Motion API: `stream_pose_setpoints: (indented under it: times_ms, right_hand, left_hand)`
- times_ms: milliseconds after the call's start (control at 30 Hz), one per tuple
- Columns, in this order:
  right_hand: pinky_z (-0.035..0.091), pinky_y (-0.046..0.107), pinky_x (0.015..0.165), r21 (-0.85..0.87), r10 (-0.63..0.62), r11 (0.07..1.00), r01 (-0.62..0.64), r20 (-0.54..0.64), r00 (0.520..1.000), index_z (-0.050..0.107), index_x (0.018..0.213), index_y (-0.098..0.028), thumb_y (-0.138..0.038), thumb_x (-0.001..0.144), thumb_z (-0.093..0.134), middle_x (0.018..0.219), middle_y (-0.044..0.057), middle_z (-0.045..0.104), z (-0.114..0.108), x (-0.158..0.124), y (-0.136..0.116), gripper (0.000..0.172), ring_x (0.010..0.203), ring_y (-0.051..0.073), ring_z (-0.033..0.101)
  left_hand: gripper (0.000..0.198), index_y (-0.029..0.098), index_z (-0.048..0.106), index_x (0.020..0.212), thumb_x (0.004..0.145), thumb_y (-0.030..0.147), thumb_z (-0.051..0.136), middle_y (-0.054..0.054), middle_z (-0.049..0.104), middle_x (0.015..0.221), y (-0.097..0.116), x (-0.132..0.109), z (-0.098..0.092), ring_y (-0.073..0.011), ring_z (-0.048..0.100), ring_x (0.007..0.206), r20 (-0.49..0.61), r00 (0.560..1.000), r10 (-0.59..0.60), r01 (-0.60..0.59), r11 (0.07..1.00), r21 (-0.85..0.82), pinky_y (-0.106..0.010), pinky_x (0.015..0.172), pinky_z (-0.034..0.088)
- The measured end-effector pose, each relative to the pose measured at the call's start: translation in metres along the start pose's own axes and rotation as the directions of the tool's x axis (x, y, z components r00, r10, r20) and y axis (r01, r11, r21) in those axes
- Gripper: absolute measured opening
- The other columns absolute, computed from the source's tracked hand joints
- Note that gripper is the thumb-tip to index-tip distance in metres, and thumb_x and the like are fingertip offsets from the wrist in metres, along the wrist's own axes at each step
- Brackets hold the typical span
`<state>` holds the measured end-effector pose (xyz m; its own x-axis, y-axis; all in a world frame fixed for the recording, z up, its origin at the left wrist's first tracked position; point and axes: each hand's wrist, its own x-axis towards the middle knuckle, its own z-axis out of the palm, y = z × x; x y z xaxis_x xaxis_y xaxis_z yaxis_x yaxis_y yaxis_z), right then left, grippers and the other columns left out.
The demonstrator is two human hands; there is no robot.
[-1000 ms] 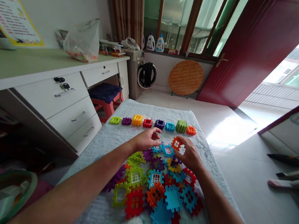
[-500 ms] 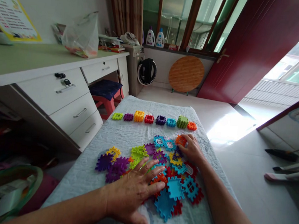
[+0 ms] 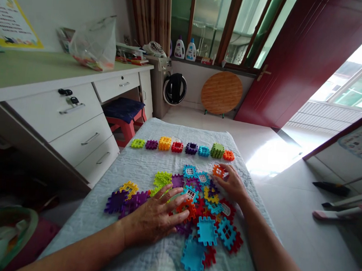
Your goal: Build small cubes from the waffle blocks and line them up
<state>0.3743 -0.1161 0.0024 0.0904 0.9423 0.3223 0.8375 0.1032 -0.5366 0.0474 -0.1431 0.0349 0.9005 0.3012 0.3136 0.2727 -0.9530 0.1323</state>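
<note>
My right hand (image 3: 233,183) has thumb and fingers closed on the right edge of an orange interlocking plastic tile (image 3: 218,171) with a white window grid, at the far right of a loose pile. With fingers spread, my left hand (image 3: 156,215) lies over the pile's middle and hides part of it. Around the hands lie notched tiles: a light-blue square (image 3: 207,231), a larger blue one (image 3: 193,255), lime ones (image 3: 162,178), a dark purple one (image 3: 116,202) and a yellow one (image 3: 129,188). Beyond them, several assembled blocks stand in a row, among them a yellow block (image 3: 165,143) and an olive-green block (image 3: 217,151).
A pale blue cloth (image 3: 101,241) covers the low table. White drawers (image 3: 90,138) and a red stool (image 3: 124,128) stand to the left, with a bin (image 3: 30,224) nearer. A washing machine (image 3: 161,85) and a round wooden board (image 3: 222,93) are at the back.
The view has shifted slightly. My left hand has slid forward and left over the pile, uncovering a blue window tile. The orange tile in my right hand now shows its window grid more clearly.
</note>
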Motion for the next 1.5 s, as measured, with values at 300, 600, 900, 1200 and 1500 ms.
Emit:
stream_pose_setpoints:
  times_ms: [300, 600, 900, 1200, 1500]
  right_hand:
    - [0.043, 0.043, 0.087, -0.198, 0.014, 0.979, -0.040, -0.130, 0.991, 0.060, 0.107, -0.021, -0.030, 0.068, 0.059, 0.104, 0.009, 0.062, -0.042, 0.056, 0.060, 0.041, 0.093, 0.025, 0.057]
    - [0.043, 0.040, 0.088, -0.209, 0.069, 0.976, -0.056, 0.054, 0.996, 0.063, 0.105, -0.021, -0.023, 0.063, 0.060, 0.106, 0.008, 0.064, -0.034, 0.106, 0.087, 0.042, 0.098, 0.025, 0.058]
    - [0.037, 0.047, 0.096, -0.210, 0.056, 0.976, -0.048, 0.031, 0.998, 0.055, 0.116, -0.020, -0.029, 0.067, 0.062, 0.124, 0.010, 0.055, -0.036, 0.093, 0.073, 0.050, 0.112, 0.029, 0.050]
    - [0.049, 0.033, 0.070, -0.063, -0.015, 0.998, 0.026, 0.166, 0.986, 0.059, 0.107, -0.022, -0.029, 0.076, 0.055, 0.102, 0.007, 0.063, -0.051, 0.026, 0.006, 0.032, 0.083, 0.019, 0.061]
    - [0.047, 0.032, 0.072, -0.018, -0.090, 0.995, 0.099, 0.276, 0.957, 0.061, 0.098, -0.021, -0.035, 0.084, 0.054, 0.091, 0.005, 0.064, -0.021, -0.005, -0.047, 0.022, 0.080, 0.018, 0.060]
  left_hand:
    - [0.046, 0.022, 0.052, 0.119, 0.078, 0.043, 0.057, -0.007, 0.043, 0.140, 0.029, 0.024, -0.015, -0.0296, 0.029, 0.132, 0.001, 0.987, 0.164, -0.163, 0.985, -0.062, -0.052, 0.113, 0.016]
    - [0.035, 0.024, 0.055, 0.115, 0.085, 0.043, 0.052, -0.005, 0.051, 0.132, 0.048, 0.049, 0.022, -0.0260, 0.038, 0.127, -0.128, 0.958, 0.256, -0.250, 0.966, 0.067, -0.046, 0.111, 0.022]
    - [0.051, 0.025, 0.046, 0.127, 0.083, 0.051, 0.052, -0.008, 0.053, 0.128, 0.034, 0.045, 0.033, -0.0298, 0.040, 0.125, -0.052, 0.992, 0.116, -0.117, 0.993, -0.007, -0.051, 0.107, 0.024]
    - [0.041, 0.024, 0.049, 0.125, 0.088, 0.041, 0.049, -0.008, 0.056, 0.123, 0.035, 0.047, 0.035, -0.0276, 0.042, 0.122, -0.108, 0.993, 0.046, -0.041, 0.998, 0.050, -0.050, 0.105, 0.027]
    - [0.027, 0.022, 0.056, 0.115, 0.090, 0.025, 0.048, -0.006, 0.057, 0.124, 0.046, 0.050, 0.030, -0.0235, 0.044, 0.120, -0.140, 0.976, 0.165, -0.155, 0.985, 0.079, -0.048, 0.108, 0.025]
